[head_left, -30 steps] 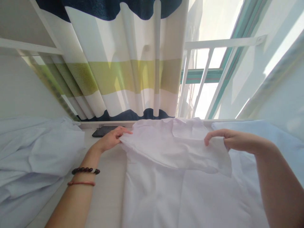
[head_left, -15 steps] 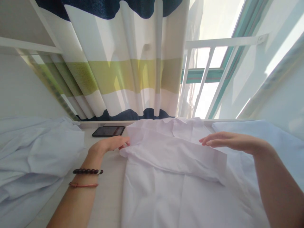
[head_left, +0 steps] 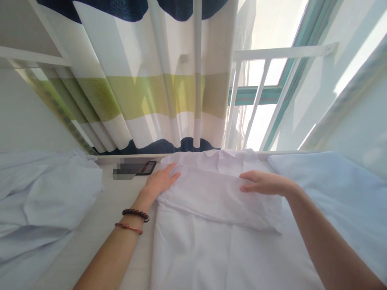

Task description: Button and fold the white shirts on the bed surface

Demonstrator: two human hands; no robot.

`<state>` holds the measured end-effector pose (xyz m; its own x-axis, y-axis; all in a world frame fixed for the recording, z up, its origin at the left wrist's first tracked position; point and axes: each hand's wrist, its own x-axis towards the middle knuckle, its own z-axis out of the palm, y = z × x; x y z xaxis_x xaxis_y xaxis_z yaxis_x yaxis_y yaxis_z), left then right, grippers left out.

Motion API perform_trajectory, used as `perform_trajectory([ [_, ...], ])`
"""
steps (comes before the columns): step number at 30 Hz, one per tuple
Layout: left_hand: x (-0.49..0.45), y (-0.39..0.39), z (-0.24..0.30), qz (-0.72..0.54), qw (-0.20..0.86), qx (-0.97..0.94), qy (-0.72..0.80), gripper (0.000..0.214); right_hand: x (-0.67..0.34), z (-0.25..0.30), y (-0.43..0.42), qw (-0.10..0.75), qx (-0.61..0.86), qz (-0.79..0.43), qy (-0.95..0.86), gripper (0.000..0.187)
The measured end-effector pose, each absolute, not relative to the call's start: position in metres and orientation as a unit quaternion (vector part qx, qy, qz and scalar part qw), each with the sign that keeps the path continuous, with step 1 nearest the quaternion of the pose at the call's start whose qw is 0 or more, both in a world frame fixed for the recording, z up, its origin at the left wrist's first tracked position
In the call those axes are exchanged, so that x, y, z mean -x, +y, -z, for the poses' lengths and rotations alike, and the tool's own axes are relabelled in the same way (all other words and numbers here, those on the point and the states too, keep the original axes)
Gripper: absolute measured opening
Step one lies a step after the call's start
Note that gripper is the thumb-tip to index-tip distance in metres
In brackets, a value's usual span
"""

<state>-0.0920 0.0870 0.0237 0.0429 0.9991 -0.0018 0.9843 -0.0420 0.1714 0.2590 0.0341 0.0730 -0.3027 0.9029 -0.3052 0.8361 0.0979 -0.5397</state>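
A white garment (head_left: 193, 253), perhaps a shirt or coat, lies spread on the pale surface in front of me. One sleeve-like strip (head_left: 211, 197) is laid across its upper part, sloping down to the right. My left hand (head_left: 160, 181), with a beaded and a reddish bracelet on the wrist, rests at the strip's left end, thumb and fingers apart. Over its right part is my right hand (head_left: 267, 183), palm down, fingers stretched out and thumb apart. Both seem to touch the cloth without gripping it.
A phone (head_left: 148, 168), partly blurred out, lies beyond my left hand. Crumpled white cloth (head_left: 51, 193) is at the left, a bluish-white cloth (head_left: 332, 177) at the right. Behind stand a striped curtain (head_left: 169, 96) and a white railing (head_left: 284, 52) before a window.
My left hand has moved right onto the strip's left end, its fingers opening out. The right hand has slid left along the strip. The view has shifted slightly.
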Motion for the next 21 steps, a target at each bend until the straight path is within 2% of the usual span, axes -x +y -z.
perform_trajectory([
  [4,0.102,0.093,-0.026,-0.091,0.072,-0.716,0.688,0.048,-0.261,-0.091,0.024,0.063,0.516,-0.403,-0.753,0.033],
  [7,0.112,0.097,-0.036,-0.138,0.070,-0.712,0.685,0.034,-0.265,-0.094,0.023,0.031,0.553,-0.391,-0.735,0.032],
  [13,0.143,0.099,-0.057,-0.266,0.062,-0.702,0.657,0.022,-0.274,-0.090,0.026,-0.024,0.570,-0.398,-0.718,0.021],
  [16,0.154,0.097,-0.058,-0.328,0.123,-0.700,0.622,0.027,-0.278,-0.090,0.026,0.028,0.552,-0.413,-0.724,0.025],
  [19,0.157,0.100,-0.054,-0.400,0.208,-0.665,0.595,0.033,-0.282,-0.090,0.025,0.128,0.556,-0.412,-0.710,0.035],
  [21,0.156,0.104,-0.051,-0.440,0.203,-0.638,0.599,0.031,-0.286,-0.091,0.025,0.197,0.561,-0.425,-0.683,0.043],
])
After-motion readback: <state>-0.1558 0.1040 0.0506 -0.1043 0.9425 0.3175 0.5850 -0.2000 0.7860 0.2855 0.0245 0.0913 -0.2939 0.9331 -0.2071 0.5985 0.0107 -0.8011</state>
